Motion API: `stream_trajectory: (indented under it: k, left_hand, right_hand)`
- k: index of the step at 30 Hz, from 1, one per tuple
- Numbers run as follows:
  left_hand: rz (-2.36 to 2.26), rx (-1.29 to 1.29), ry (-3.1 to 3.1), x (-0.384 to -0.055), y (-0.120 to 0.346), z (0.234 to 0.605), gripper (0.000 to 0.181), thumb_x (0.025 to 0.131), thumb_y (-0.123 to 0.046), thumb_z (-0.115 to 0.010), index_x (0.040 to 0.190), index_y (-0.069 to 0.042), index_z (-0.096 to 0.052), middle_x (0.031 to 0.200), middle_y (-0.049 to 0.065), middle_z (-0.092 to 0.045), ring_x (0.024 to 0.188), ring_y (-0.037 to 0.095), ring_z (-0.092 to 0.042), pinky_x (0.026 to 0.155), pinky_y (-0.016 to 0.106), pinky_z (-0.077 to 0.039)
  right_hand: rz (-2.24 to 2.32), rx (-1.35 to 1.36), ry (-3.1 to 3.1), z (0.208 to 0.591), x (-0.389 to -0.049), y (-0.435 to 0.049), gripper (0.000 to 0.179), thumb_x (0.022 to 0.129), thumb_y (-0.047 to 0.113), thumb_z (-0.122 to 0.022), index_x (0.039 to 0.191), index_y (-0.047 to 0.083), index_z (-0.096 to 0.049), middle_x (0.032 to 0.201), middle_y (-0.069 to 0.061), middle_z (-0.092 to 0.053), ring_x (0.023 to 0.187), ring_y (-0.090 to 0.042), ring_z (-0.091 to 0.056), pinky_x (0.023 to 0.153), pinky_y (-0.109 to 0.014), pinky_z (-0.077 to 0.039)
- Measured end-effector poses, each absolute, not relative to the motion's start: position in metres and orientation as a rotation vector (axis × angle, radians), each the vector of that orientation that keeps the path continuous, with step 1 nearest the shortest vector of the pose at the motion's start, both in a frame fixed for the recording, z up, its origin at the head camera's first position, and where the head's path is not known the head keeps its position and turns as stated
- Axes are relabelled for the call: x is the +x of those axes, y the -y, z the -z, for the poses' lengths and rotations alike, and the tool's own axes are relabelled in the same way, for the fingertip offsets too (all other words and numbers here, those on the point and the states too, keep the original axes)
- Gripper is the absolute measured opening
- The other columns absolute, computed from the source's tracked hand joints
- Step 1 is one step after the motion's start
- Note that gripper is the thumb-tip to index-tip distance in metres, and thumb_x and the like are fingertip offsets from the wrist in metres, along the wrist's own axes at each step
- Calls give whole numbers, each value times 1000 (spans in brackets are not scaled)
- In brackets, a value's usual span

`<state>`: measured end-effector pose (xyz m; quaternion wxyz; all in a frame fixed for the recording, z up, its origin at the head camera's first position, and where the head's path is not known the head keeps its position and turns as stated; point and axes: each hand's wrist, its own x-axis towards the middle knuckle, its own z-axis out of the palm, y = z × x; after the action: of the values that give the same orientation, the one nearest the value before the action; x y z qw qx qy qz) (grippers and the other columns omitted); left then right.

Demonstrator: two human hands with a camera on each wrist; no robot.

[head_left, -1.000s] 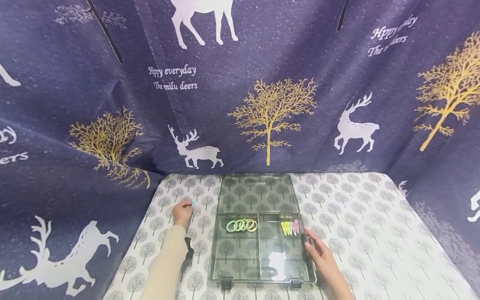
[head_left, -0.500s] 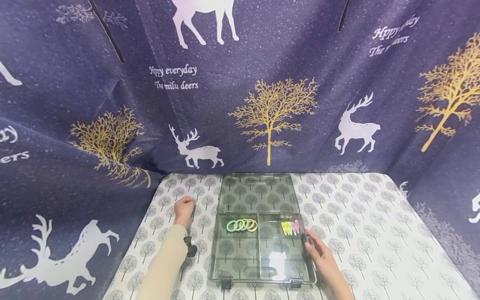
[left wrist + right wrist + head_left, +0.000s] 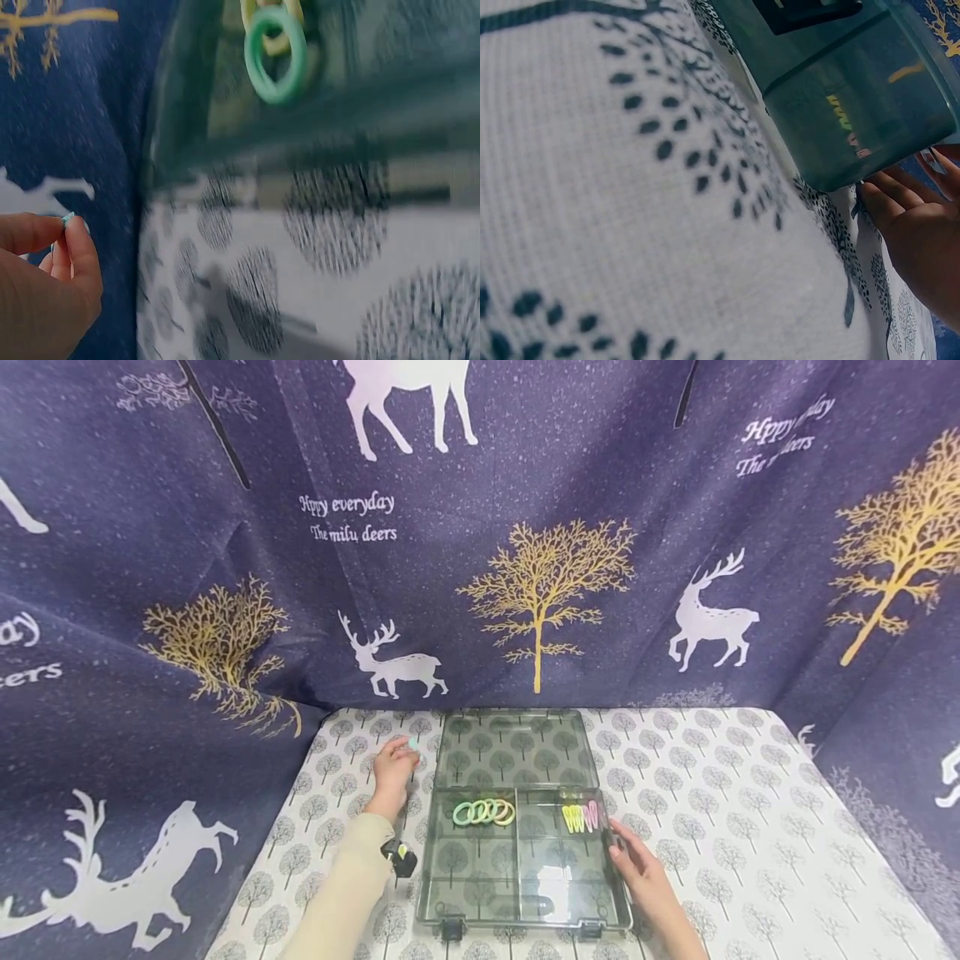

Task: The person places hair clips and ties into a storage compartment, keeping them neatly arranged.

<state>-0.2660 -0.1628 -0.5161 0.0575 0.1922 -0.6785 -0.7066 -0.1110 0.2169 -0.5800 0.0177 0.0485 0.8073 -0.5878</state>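
Note:
My left hand (image 3: 394, 768) is raised over the table's left side, left of the box's lid, with a small turquoise piece (image 3: 68, 218) pinched between thumb and finger. Most of that piece is hidden by the fingertips, so I cannot tell its kind. A clear grey plastic box (image 3: 472, 893) lies unlatched in the middle, divided in two. In its left compartment, ring-shaped hair ties (image 3: 483, 812) in green, yellow and orange overlap in a row. Yellow and pink snap hair clips (image 3: 579, 817) line up at the back of the right compartment. Fingers of my right hand (image 3: 643, 878) touch the box's right wall.
Behind the box its see-through lid (image 3: 517, 747) lies folded back flat. Two black latches (image 3: 452, 929) stick out at the front edge. A tree-print cloth (image 3: 720, 827) covers the table, and a dark blue deer-print curtain (image 3: 480, 593) hangs right behind it.
My left hand has moved right and away from me, towards the lid, carrying the turquoise piece. My right hand stays at the box's side; the hair ties and clips have not moved.

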Motion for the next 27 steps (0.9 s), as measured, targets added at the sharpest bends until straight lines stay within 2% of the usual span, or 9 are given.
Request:
stream_trajectory:
  k: [1, 6, 11, 19, 23, 27]
  left_hand:
    - [2164, 573, 2040, -265, 158, 515, 43, 87, 10, -58, 129, 6, -52, 103, 18, -61, 77, 10, -59, 82, 26, -58]
    - [2291, 518, 1926, -261, 130, 507, 38, 85, 13, -57, 122, 8, -54, 92, 14, -64, 71, 12, -62, 68, 18, -59]
    - [2419, 476, 1838, -258, 102, 504, 33, 86, 13, -58, 119, 10, -53, 83, 11, -63, 65, 10, -61, 62, 16, -58]
    - [2531, 447, 1810, -249, 54, 500, 34, 88, 8, -59, 122, 9, -51, 96, 18, -63, 71, 11, -63, 69, 19, -59]
    - [2603, 414, 1780, -244, 31, 500, 31, 88, 9, -59, 118, 10, -52, 96, 19, -64, 71, 13, -62, 70, 21, -60]
    - [2645, 389, 1814, -236, 9, 498, 30, 88, 9, -60, 117, 10, -53, 93, 16, -64, 69, 12, -61, 72, 24, -61]
  right_hand:
    - [1824, 147, -2516, 580, -111, -217, 51, 100, 29, -52, 145, 10, -39, 152, -22, -28, 139, -44, -24, 110, -55, -30]
    - [1832, 156, -2512, 580, -111, -217, 51, 99, 29, -53, 144, 11, -40, 152, -20, -30, 139, -43, -24, 110, -53, -30]
    - [1823, 141, -2516, 580, -111, -217, 50, 100, 29, -52, 145, 11, -39, 153, -21, -27, 139, -45, -23, 110, -55, -29]
    - [1825, 145, -2514, 581, -111, -217, 50, 100, 28, -52, 145, 10, -39, 153, -22, -27, 140, -45, -21, 112, -54, -27]
    - [1832, 153, -2500, 581, -111, -217, 51, 99, 29, -53, 145, 11, -39, 153, -20, -27, 140, -43, -21, 113, -54, -26]
    - [1838, 137, -2507, 581, -111, -217, 51, 100, 29, -52, 145, 11, -39, 153, -20, -28, 140, -43, -22, 112, -53, -26]
